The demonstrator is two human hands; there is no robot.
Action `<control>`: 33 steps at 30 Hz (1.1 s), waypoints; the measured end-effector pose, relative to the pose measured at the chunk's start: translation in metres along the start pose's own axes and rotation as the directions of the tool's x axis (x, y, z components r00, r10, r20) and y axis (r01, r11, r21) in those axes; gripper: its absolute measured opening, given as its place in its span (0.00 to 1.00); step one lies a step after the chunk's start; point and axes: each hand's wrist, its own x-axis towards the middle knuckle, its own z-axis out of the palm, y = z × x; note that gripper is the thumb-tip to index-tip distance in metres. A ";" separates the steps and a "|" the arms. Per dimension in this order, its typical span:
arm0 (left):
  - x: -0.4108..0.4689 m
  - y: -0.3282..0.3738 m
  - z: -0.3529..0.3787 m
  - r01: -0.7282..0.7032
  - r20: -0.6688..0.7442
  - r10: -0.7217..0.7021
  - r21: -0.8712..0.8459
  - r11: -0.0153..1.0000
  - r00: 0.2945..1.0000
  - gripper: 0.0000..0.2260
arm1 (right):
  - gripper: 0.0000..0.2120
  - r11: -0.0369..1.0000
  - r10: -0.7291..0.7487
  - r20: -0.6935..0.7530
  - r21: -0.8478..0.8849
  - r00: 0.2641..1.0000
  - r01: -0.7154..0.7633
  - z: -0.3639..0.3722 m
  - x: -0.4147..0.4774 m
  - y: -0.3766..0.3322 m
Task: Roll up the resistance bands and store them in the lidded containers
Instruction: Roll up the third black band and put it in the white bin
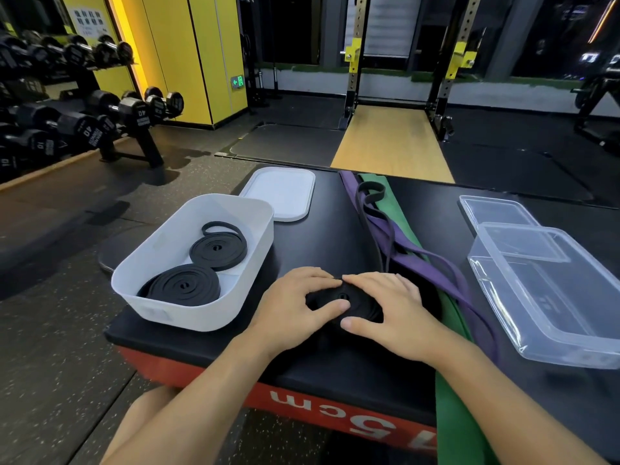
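At the near middle of the matte black tabletop (318, 236), our left grip (295, 307) and right grip (392, 310) clasp a flat, rubbery black coil (345, 297), pinching it from both sides. Just left, a smooth white tub (188, 317) holds a far spiral (218, 251) and a near spiral (184, 287). Loose purple band (436, 266) and green band (453, 380) trail between the coil and a clear box (553, 297).

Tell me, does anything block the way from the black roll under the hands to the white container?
Nothing visible does. The white container sits open just left of the black roll, its lid lying behind it.
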 end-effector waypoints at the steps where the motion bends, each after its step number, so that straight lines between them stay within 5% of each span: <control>1: 0.000 -0.002 0.000 0.002 0.011 -0.002 -0.011 1.000 1.000 0.16 | 0.40 1.000 0.004 -0.001 -0.002 1.000 -0.004 0.000 0.000 0.000; 12: 0.000 0.003 -0.004 -0.044 0.101 0.041 0.028 0.999 0.994 0.17 | 0.25 0.994 0.067 -0.054 0.092 0.996 -0.062 0.000 0.006 -0.006; 21: -0.001 0.000 -0.004 0.030 0.098 -0.025 -0.052 0.998 0.995 0.19 | 0.46 0.998 -0.065 0.206 0.008 0.976 0.065 -0.021 0.002 0.001; 25: -0.001 -0.004 -0.004 0.033 0.120 -0.022 -0.091 0.995 0.993 0.21 | 0.43 0.997 -0.032 0.130 0.069 0.991 0.023 -0.022 0.006 -0.003; 29: -0.004 0.000 -0.003 0.097 0.052 -0.091 -0.123 0.988 0.995 0.25 | 0.54 0.994 -0.025 0.050 -0.109 0.998 0.031 -0.012 0.010 -0.008; 33: -0.004 0.000 -0.002 0.108 -0.058 -0.113 -0.089 0.990 0.992 0.19 | 0.49 0.964 0.052 -0.026 -0.259 0.998 -0.057 -0.004 0.018 -0.032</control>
